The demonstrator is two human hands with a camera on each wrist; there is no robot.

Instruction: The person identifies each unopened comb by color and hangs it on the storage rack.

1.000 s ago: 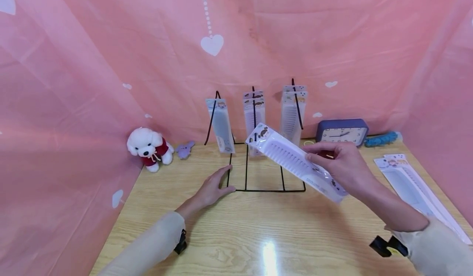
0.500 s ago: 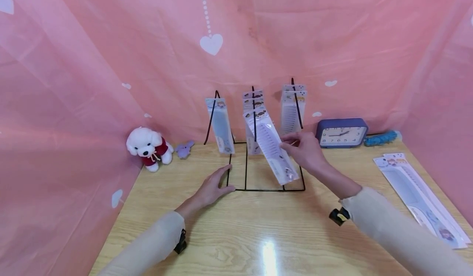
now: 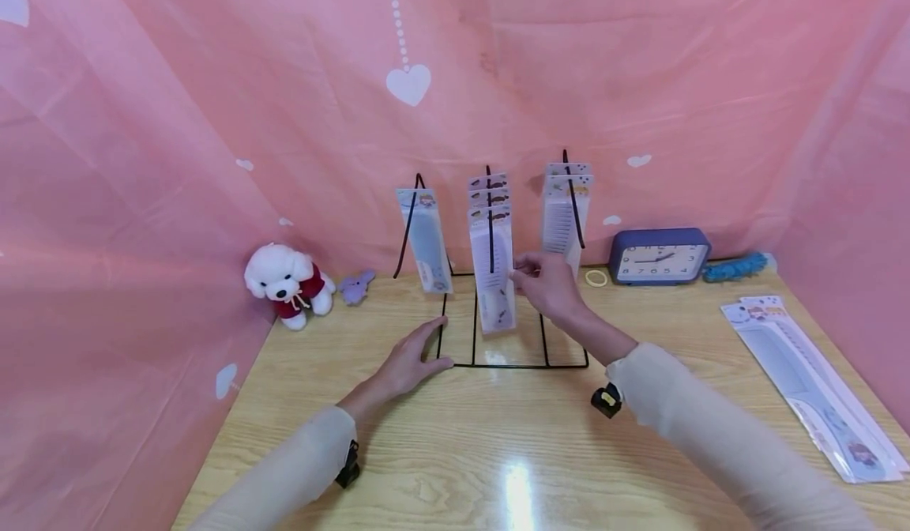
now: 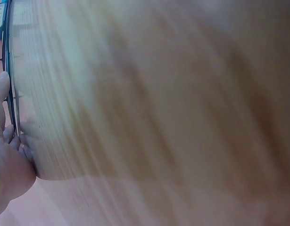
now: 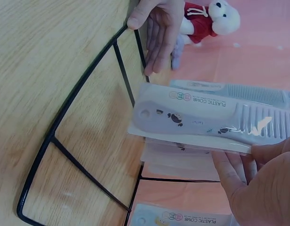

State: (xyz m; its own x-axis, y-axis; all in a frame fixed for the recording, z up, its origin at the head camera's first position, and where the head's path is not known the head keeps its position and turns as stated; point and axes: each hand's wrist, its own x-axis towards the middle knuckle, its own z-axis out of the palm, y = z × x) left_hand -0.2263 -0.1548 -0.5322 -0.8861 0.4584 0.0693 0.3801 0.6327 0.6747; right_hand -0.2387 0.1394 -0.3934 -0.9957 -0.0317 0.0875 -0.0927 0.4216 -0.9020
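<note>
Black wire rack (image 3: 498,363) sits mid-table on the wood tabletop (image 3: 512,452), w/ three upright hooks at the back. My right hand (image 3: 547,284) has a packaged lilac comb (image 3: 492,270) pinched at its right edge, thumb + fingertips curled onto the plastic sleeve. Comb hangs upright on the middle hook, in front of other packs already on that hook, its lower end above the rack's base, not touching the table as far as I can tell. Right wrist view shows the same pack (image 5: 215,122) close up: "PLASTIC COMB" print, teeth toward my fingers (image 5: 239,174), more packs stacked right behind it.

My left hand (image 3: 412,361) lies flat on the table, fingers straight, pressing against the rack's front-left corner; holds nothing. Left wrist view is mostly blurred wood grain, only the hand (image 4: 8,160) touching the wire at the frame's left edge.

Left hook carries a blue-ish comb pack (image 3: 425,239), right hook more packs (image 3: 565,211).

Other bits: white plush dog (image 3: 286,282) in a red top by the left wall, small purple toy (image 3: 355,286) just beside it. Blue clock (image 3: 659,256) behind-right of the rack, yellow rubber band (image 3: 596,278) near its left side, blue fuzzy thing (image 3: 735,265) to its right. Spare comb packs (image 3: 810,381) lie flat at the table's right edge, well apart from the rack. Pink heart-print sheet (image 3: 213,120) all round.
</note>
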